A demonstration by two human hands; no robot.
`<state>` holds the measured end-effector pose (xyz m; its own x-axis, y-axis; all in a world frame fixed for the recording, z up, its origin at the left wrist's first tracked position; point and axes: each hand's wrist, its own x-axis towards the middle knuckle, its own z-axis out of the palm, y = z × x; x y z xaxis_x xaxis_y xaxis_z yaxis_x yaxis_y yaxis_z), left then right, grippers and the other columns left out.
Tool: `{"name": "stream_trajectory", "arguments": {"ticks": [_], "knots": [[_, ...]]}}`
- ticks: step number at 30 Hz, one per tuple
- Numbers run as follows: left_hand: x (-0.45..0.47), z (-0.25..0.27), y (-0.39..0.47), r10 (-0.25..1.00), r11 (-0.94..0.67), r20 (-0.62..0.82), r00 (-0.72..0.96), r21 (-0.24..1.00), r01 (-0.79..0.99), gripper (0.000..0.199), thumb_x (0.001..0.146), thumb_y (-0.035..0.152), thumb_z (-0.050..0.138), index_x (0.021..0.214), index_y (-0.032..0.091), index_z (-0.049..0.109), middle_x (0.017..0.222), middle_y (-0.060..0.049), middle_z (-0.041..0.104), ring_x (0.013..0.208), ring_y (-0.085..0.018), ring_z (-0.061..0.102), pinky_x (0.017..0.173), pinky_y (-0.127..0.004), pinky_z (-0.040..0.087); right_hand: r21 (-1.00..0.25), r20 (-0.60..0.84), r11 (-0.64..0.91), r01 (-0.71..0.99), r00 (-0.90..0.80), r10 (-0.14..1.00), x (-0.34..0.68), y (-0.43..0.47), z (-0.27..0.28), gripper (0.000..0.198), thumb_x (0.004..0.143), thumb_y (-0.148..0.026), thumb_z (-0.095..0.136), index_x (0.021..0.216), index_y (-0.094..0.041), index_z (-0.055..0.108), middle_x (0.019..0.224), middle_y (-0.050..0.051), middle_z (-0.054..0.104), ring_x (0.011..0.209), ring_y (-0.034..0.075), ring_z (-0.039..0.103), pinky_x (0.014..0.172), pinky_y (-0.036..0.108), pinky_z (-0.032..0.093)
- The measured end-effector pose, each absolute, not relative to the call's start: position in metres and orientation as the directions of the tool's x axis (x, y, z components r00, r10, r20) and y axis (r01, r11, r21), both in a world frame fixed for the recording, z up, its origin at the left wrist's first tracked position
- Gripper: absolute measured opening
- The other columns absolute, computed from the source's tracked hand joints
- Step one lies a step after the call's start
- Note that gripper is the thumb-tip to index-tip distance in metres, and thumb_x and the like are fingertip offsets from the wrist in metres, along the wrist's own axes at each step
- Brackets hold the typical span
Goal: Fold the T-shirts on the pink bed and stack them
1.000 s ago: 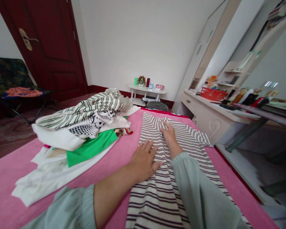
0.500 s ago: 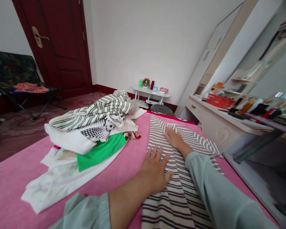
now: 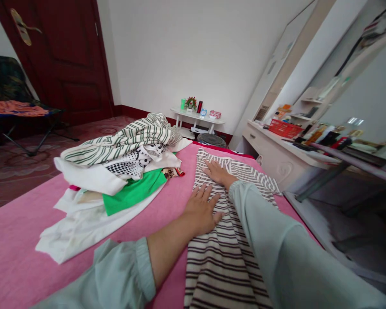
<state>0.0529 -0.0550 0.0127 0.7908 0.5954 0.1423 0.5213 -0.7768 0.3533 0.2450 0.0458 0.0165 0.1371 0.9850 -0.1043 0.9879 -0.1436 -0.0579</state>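
Left hand [image 3: 200, 211], right hand [image 3: 219, 173] flat on shirt [image 3: 220, 266], fingers outstretched, grasping nothing. Clothes heap [image 3: 122, 148] left of shirt; pink sheet [image 3: 16, 236] beneath shirt.

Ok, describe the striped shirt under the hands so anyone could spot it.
On the pink sheet, look right of the clothes pile. The shirt lies spread there, under the left hand and right hand. Its stripes are dark; the pile's striped cloth has green ones.
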Motion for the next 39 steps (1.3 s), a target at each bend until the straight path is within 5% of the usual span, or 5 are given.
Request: {"name": "stream_trajectory", "arguments": {"ticks": [9, 14, 19, 31, 39], "knots": [[0.051, 0.008, -0.053, 0.567, -0.806, 0.211, 0.796, 0.340, 0.484, 0.059, 0.094, 0.054, 0.029, 0.143, 0.021, 0.040, 0.154, -0.012, 0.029, 0.143, -0.031, 0.020, 0.116, -0.050, 0.016, -0.336, 0.352, 0.196, 0.921, -0.071, 0.933, 0.225, -0.131, 0.026, 0.039, 0.090, -0.032, 0.047, 0.125, -0.017, 0.057, 0.147, 0.015, 0.037, 0.135, 0.026, 0.037, 0.111, 0.045, 0.031], [0.045, 0.010, -0.061, 0.639, -0.748, 0.207, 0.740, 0.390, 0.537, 0.054, 0.096, 0.034, 0.033, 0.146, 0.013, 0.031, 0.155, -0.016, 0.023, 0.144, -0.029, 0.018, 0.117, -0.046, 0.015, -0.326, 0.361, 0.416, 0.849, -0.295, 0.885, 0.186, -0.243, 0.054, 0.036, 0.086, -0.011, 0.046, 0.117, -0.023, 0.060, 0.131, 0.010, 0.052, 0.122, 0.020, 0.049, 0.102, 0.039, 0.043], [0.014, 0.014, -0.082, 0.620, -0.755, 0.156, 0.769, 0.388, 0.529, 0.058, 0.090, 0.019, 0.042, 0.146, 0.009, 0.029, 0.154, -0.018, 0.024, 0.143, -0.025, 0.023, 0.116, -0.038, 0.022, -0.178, 0.256, 0.540, 0.822, -0.491, 0.832, 0.165, -0.316, 0.068, 0.053, 0.078, -0.002, 0.043, 0.124, -0.023, 0.054, 0.129, 0.009, 0.054, 0.125, 0.020, 0.046, 0.112, 0.048, 0.030], [-0.088, 0.043, -0.133, 0.339, -0.687, 0.132, 0.931, 0.711, 0.149, 0.053, 0.078, 0.022, 0.066, 0.130, 0.021, 0.054, 0.154, -0.009, 0.025, 0.140, -0.022, 0.030, 0.115, -0.036, 0.027, -0.093, 0.334, 0.510, 0.855, -0.456, 0.825, 0.155, -0.339, 0.062, 0.026, 0.088, -0.012, 0.050, 0.109, -0.022, 0.061, 0.103, 0.006, 0.067, 0.099, 0.018, 0.060, 0.090, 0.033, 0.049], [-0.104, 0.070, -0.169, 0.234, -0.712, 0.147, 0.961, 0.699, 0.067, 0.048, 0.064, -0.010, 0.044, 0.086, 0.023, 0.071, 0.121, 0.001, 0.058, 0.113, -0.013, 0.054, 0.101, -0.026, 0.040, -0.453, 0.373, 0.358, 0.816, -0.191, 0.908, 0.161, -0.337, 0.074, 0.016, 0.085, -0.012, 0.047, 0.093, -0.022, 0.057, 0.094, 0.006, 0.062, 0.091, 0.017, 0.058, 0.079, 0.030, 0.048]]}}
